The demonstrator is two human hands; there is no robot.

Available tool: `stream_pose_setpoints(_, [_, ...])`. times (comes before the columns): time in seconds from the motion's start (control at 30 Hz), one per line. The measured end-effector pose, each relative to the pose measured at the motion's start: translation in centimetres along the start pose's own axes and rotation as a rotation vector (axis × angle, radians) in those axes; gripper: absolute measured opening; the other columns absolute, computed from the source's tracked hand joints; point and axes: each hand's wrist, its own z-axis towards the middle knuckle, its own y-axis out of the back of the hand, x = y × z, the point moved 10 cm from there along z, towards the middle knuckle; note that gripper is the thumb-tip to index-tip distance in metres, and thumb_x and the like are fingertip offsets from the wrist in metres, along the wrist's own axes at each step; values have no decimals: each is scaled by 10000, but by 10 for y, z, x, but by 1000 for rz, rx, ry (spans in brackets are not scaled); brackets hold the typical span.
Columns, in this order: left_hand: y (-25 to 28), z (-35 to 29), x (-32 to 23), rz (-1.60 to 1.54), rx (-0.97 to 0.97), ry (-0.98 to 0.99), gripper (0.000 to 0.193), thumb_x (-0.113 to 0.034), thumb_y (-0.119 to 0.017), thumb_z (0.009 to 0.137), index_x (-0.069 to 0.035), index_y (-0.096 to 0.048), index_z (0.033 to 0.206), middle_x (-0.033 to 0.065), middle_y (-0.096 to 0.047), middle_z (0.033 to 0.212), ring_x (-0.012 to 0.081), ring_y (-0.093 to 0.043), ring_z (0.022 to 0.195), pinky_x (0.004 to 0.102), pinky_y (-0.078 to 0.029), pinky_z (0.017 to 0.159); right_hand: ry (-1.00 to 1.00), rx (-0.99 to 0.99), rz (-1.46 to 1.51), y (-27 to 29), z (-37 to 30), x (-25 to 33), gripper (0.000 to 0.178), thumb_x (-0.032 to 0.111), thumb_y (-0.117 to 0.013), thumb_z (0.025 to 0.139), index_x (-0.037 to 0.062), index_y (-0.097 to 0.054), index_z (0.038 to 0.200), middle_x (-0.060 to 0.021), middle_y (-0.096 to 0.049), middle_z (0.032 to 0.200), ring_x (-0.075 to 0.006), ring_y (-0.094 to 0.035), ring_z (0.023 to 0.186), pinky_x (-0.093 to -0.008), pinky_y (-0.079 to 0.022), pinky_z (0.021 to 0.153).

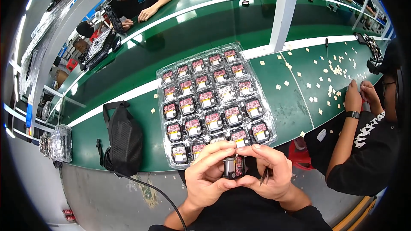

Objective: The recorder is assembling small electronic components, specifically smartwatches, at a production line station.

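Observation:
Between my two hands is a small black electronic device with a red circuit board showing on one side. My left hand curls round its left side, fingertips on the upper edge and thumb below. My right hand grips its right side; dark pointed tweezers also rest in that palm, tips downward. Just beyond my fingers lies a clear plastic tray, its pockets filled with similar black-framed units with red boards and silvery blocks. One pocket in the second row looks different, without a black-framed unit.
A black bag lies left of the tray on the green bench. Small pale squares are scattered at right, near a screwdriver. A co-worker sits close on my right; another works across the belt. A grey post stands behind the tray.

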Motion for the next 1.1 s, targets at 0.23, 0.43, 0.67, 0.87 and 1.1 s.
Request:
stream_pose_setpoints(0.23, [20, -14, 26, -169, -309, 165, 793, -477, -838, 816, 79, -547, 1300, 191, -628, 1199, 340, -685, 1137, 491, -605, 942, 77, 73, -245, -1, 4, -2, 590, 375, -810, 881, 19, -578, 1290, -117, -502, 1051, -116, -590, 632, -280, -522, 550])
stream_pose_setpoints(0.43, [19, -14, 23, -119, -333, 146, 798, -483, -841, 809, 80, -551, 1295, 177, -635, 1207, 319, -684, 1111, 477, -554, 1017, 29, 83, -402, -9, 9, -1, 337, 40, -822, 793, -4, -699, 1103, -76, -608, 916, -195, -639, 652, -338, -552, 556])
stream_pose_setpoints(0.67, [19, -12, 27, -160, -342, 186, 770, -461, -855, 801, 77, -570, 1272, 171, -636, 1195, 330, -689, 1111, 467, -551, 1010, 256, -29, -476, 0, 0, 14, 274, 54, -847, 769, 3, -720, 1006, -90, -701, 910, -175, -624, 607, -287, -487, 515])
stream_pose_setpoints(0.87, [15, -13, 32, -172, -307, 195, 752, -453, -853, 806, 75, -577, 1265, 180, -632, 1195, 340, -688, 1118, 464, -555, 1003, 322, -23, -546, -2, -2, 16, 239, 61, -834, 780, 6, -739, 992, -83, -703, 900, -154, -601, 578, -275, -448, 494])
stream_pose_setpoints(1.1, [13, -12, 31, -187, -300, 180, 727, -430, -852, 820, 74, -581, 1269, 179, -629, 1183, 341, -689, 1111, 465, -556, 1000, 207, -23, -398, 3, 1, 5, 203, 34, -817, 781, -3, -733, 962, -93, -697, 829, -185, -616, 567, -298, -465, 494])
